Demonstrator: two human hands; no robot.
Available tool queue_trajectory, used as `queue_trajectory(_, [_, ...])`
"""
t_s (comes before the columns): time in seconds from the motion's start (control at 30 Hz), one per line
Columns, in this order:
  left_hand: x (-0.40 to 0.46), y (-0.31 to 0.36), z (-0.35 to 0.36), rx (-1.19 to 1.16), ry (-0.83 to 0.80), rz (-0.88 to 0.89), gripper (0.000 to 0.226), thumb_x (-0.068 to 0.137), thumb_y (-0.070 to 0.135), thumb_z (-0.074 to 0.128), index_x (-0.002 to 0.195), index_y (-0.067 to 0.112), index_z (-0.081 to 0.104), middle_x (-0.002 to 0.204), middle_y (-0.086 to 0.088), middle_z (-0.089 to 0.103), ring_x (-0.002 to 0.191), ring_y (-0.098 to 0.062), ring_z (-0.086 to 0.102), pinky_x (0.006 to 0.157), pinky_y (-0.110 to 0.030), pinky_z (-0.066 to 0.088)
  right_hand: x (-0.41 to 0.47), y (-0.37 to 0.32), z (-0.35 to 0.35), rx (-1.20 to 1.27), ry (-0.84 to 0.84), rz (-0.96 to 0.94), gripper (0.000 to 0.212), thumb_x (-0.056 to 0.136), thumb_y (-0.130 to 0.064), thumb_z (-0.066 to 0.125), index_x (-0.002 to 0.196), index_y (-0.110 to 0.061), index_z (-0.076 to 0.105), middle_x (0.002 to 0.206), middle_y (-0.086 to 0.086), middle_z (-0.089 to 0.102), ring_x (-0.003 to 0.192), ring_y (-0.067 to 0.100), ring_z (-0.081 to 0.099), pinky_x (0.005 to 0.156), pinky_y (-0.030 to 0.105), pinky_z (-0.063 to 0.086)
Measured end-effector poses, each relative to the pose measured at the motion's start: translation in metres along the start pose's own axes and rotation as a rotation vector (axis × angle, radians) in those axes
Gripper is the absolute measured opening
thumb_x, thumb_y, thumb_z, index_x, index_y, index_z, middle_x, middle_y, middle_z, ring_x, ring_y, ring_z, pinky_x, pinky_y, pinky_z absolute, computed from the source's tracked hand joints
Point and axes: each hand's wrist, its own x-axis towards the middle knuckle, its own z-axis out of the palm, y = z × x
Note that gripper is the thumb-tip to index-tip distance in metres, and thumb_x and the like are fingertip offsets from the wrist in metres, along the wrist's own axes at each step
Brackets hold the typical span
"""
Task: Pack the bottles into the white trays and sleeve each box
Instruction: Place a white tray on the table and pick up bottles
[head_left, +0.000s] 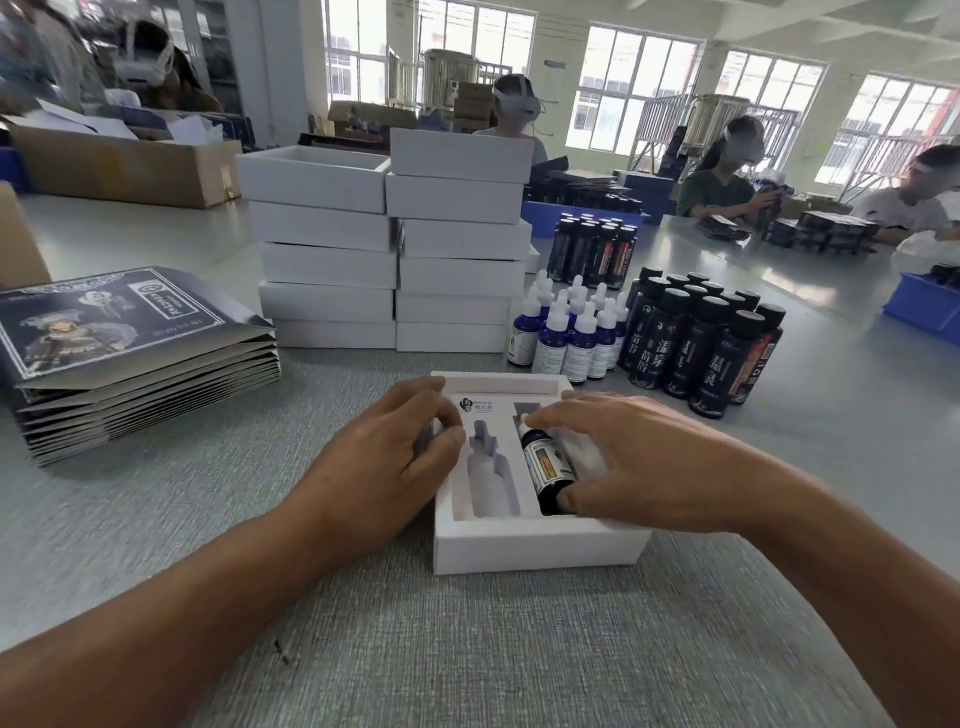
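Note:
A white tray (524, 545) lies on the grey table in front of me. A dark bottle (545, 462) lies in its right-hand slot, and the dropper-shaped slot (491, 478) in the middle holds nothing. My right hand (639, 462) rests over the dark bottle, thumb at its base and fingers curved over its top. My left hand (384, 457) holds the tray's left wall with curled fingers. Behind the tray stand several blue dropper bottles (569, 338) and several dark bottles (701, 343).
Two stacks of white boxes (395, 260) rise behind the tray. A pile of dark printed sleeves (130, 353) lies at the left. A cardboard box (130, 166) sits far left, blue bins (919, 306) at the right. Other people work at the far tables.

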Motion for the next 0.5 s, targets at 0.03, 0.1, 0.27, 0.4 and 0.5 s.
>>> queue_trajectory(0.03, [0.0003,-0.0002,0.0,0.002,-0.001,0.001,0.023,0.093,0.052,0.038,0.102,0.041,0.055,0.151,0.022,0.034,0.125,-0.005,0.044,0.098,-0.031,0.037,0.0019,-0.0004,-0.0001,-0.004,-0.026,0.011,0.065,0.083,-0.038,0.068,0.142,-0.043,0.042,0.14,-0.006,0.05,0.123,0.011,0.047,0.087,0.023,0.031])
queue_trajectory(0.1, [0.0004,-0.0002,-0.0001,0.009,-0.007,0.0,0.023,0.093,0.053,0.037,0.103,0.041,0.054,0.151,0.022,0.033,0.123,-0.004,0.044,0.097,-0.031,0.038,0.0054,-0.0005,0.0,-0.016,-0.054,0.031,0.064,0.083,-0.04,0.07,0.14,-0.044,0.043,0.145,0.0,0.045,0.132,0.017,0.04,0.089,0.025,0.027])
queue_trajectory(0.27, [-0.0005,0.0013,-0.0008,0.014,-0.003,0.002,0.023,0.096,0.05,0.039,0.106,0.039,0.056,0.15,0.02,0.034,0.122,-0.003,0.043,0.096,-0.029,0.036,0.0057,0.0037,0.0043,-0.036,0.003,0.002,0.053,0.087,-0.042,0.068,0.136,-0.047,0.05,0.149,-0.007,0.045,0.142,0.013,0.033,0.097,0.028,0.025])
queue_trajectory(0.4, [-0.0007,0.0013,-0.0013,0.029,-0.011,0.003,0.02,0.099,0.047,0.04,0.107,0.038,0.056,0.151,0.018,0.035,0.125,-0.007,0.045,0.096,-0.03,0.036,0.0011,0.007,0.0008,0.268,0.02,0.021,0.037,0.092,-0.04,0.065,0.128,-0.046,0.059,0.125,-0.034,0.054,0.114,-0.013,0.05,0.106,0.033,0.037])
queue_trajectory(0.5, [-0.0009,0.0019,-0.0017,0.027,-0.013,0.002,0.026,0.095,0.052,0.036,0.105,0.039,0.055,0.15,0.018,0.035,0.127,-0.006,0.044,0.098,-0.03,0.036,-0.0009,0.0056,-0.0026,0.385,0.154,0.015,0.037,0.089,-0.045,0.066,0.124,-0.051,0.059,0.117,-0.034,0.06,0.111,-0.015,0.052,0.104,0.033,0.041])
